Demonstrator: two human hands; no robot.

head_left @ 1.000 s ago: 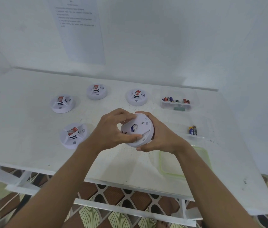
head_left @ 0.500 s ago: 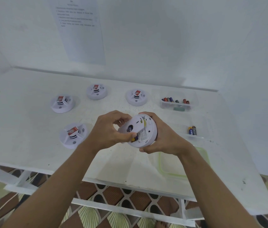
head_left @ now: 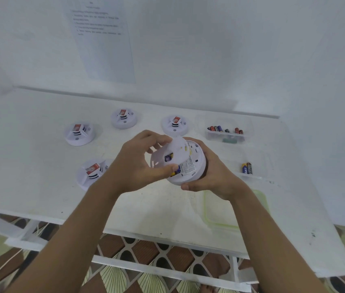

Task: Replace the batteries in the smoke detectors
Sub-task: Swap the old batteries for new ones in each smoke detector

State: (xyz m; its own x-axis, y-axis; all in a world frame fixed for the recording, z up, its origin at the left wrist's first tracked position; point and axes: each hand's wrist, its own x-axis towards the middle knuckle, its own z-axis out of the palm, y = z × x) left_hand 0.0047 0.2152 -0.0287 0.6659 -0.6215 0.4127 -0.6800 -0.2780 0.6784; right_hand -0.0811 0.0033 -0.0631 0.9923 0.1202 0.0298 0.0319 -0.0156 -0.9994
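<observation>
I cannot read the wall sheet [head_left: 101, 39]; its print is blurred. The label [head_left: 187, 167] on the smoke detector [head_left: 199, 163] is too small for me. The right hand [head_left: 213, 176] hides that detector's far side. The fingertips of the left hand [head_left: 133, 166] lie hidden behind the back plate [head_left: 163, 151], and its wrist covers the edge of another detector [head_left: 91, 172].

The desk [head_left: 29, 182] is showing plain white, dotted with a few dark specks. The opened smoke detector [head_left: 198, 168] and its back plate [head_left: 167, 153] are showing white, with a blue and yellow battery [head_left: 176, 171] beside a dark-printed white label. The four resting detectors [head_left: 80, 134] are wearing white, each carrying a red-orange sticker and black vent stripes. The boxed batteries [head_left: 218, 129] are showing black, red and blue. The lid [head_left: 206, 216] is showing a pale green rim. The floor [head_left: 146, 252] is displaying a brown, cream and black leaf pattern.
</observation>
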